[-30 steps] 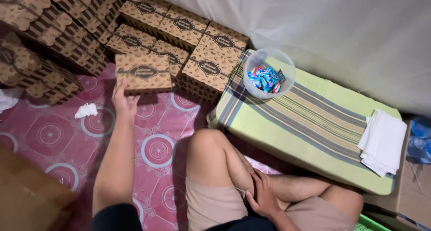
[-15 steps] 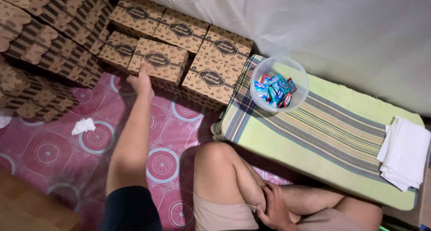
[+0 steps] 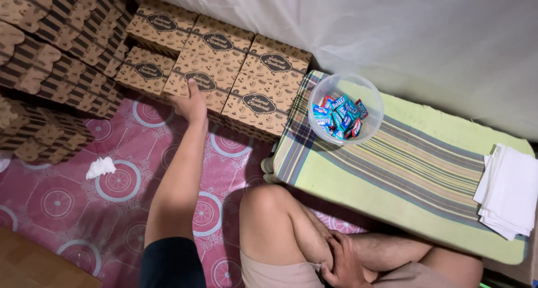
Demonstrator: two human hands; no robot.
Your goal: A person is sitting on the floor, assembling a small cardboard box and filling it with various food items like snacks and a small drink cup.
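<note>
Left hand lies flat, fingers open, w/ nothing gripped, on a brown box in the front row of stacked boxes. Right hand loosely rests on the leg, holding nothing.

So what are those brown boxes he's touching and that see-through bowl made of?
The brown boxes under the left hand look like printed cardboard: matte, with folded edges. The bowl seems to be clear plastic, glossy and thin-walled, since the wrapped candies show through.
</note>
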